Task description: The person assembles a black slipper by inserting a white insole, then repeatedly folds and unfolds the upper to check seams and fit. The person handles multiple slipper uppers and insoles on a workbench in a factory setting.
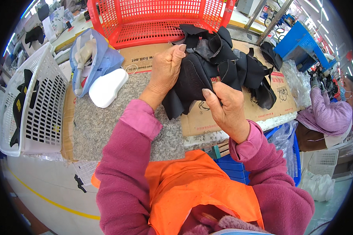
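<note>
1. We hold a black fabric piece (194, 74) near the centre of the frame, slightly above the middle, stretched between our 2 bare hands.
2. Our left hand (166, 68) is clamped on its upper left edge, thumb on top and fingers curled under.
3. Our right hand (228, 106) pinches its lower right edge between thumb and bent forefinger; the other fingers fold into the palm.
4. Just beyond the piece, towards the upper right, we see a loose pile of black fabric pieces (255, 72), some overlapping it.
5. The pile lies on printed cardboard (206, 122); left of centre, we have a grey speckled slab (106, 131).
6. On that slab's upper part rests a smooth white rounded form (108, 88), just beside a blue bag (94, 66).
7. At the top centre stands a red perforated basket (145, 33); at the left edge, a white basket (47, 113) holds more black pieces (19, 113).
8. Our orange apron (200, 184) fills the lower centre.
9. At the right edge sits a co-worker in a checked top (335, 117), well apart from our hands.
</note>
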The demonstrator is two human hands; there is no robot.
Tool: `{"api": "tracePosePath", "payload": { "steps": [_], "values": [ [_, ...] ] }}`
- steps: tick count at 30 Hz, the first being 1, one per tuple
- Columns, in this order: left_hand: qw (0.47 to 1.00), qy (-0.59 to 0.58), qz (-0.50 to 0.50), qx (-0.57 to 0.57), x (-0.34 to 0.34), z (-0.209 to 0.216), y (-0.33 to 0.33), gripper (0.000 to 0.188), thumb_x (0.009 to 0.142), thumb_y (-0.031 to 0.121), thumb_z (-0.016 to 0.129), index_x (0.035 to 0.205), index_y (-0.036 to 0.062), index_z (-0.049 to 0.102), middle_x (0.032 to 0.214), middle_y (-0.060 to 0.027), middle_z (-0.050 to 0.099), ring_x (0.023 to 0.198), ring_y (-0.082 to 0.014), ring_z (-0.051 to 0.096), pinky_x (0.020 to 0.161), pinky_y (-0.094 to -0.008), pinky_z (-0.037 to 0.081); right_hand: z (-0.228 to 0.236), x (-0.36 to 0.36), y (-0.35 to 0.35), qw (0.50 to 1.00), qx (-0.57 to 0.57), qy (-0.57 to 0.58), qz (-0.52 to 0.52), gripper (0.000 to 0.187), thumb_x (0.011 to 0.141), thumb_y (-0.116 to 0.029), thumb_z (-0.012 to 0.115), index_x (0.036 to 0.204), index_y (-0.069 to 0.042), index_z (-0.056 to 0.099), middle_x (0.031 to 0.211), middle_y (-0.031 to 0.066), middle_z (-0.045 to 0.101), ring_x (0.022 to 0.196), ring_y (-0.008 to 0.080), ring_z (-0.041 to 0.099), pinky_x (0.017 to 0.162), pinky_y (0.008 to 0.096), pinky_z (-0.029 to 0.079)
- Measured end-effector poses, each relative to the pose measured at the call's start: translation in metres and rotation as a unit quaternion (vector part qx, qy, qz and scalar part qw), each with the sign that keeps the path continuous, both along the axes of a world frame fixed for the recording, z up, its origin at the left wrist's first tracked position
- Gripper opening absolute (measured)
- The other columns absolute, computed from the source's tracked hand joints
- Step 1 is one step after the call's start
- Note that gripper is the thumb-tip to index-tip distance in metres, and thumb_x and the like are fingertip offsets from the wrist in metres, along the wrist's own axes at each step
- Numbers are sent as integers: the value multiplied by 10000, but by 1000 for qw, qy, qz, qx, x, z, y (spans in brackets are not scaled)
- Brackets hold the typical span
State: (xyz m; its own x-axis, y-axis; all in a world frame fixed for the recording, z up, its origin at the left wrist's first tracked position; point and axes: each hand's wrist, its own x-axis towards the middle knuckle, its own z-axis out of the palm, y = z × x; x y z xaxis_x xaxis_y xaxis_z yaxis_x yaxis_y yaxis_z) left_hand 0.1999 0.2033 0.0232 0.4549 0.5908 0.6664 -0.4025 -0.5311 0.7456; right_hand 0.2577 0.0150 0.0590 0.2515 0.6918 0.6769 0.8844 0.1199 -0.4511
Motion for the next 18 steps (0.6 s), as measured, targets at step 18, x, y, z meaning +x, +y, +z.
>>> {"api": "tracePosePath", "payload": {
  "steps": [18],
  "values": [
    [993,-24,59,97,5,7,1,415,998,309,585,713,11,543,574,-153,417,494,-299,364,470,-380,350,-11,2,0,998,45,33,35,334,867,-21,684,660,-19,421,587,103,350,477,242,376,459,346,310]
  ]
}}
